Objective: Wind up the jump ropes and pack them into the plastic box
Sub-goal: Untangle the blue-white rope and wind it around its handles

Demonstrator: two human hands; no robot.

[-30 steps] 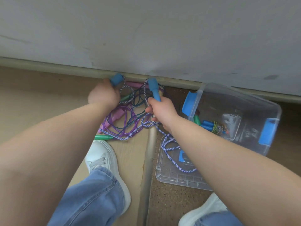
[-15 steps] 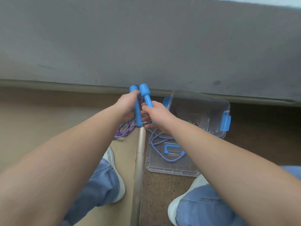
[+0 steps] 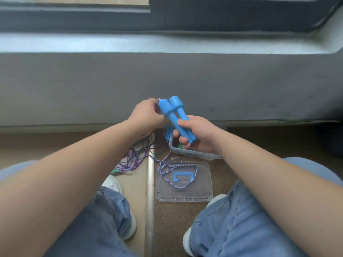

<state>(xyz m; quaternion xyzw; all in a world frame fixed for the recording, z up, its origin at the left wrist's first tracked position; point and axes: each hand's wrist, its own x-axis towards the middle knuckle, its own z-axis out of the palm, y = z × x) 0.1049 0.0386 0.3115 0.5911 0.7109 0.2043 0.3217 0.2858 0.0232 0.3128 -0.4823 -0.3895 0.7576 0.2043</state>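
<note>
Above the floor, gripping two blue plastic handles (image 3: 176,117) in right-hand fingers (image 3: 182,123), pinching purple-white braided cord (image 3: 196,172) with left-hand fingers (image 3: 155,105), apparently about to wind.

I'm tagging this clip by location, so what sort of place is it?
Probably indoors, on the floor by a grey wall below what looks like a window sill. A metal strip joins pale flooring and speckled flooring. Home or activity room, I cannot tell.
</note>
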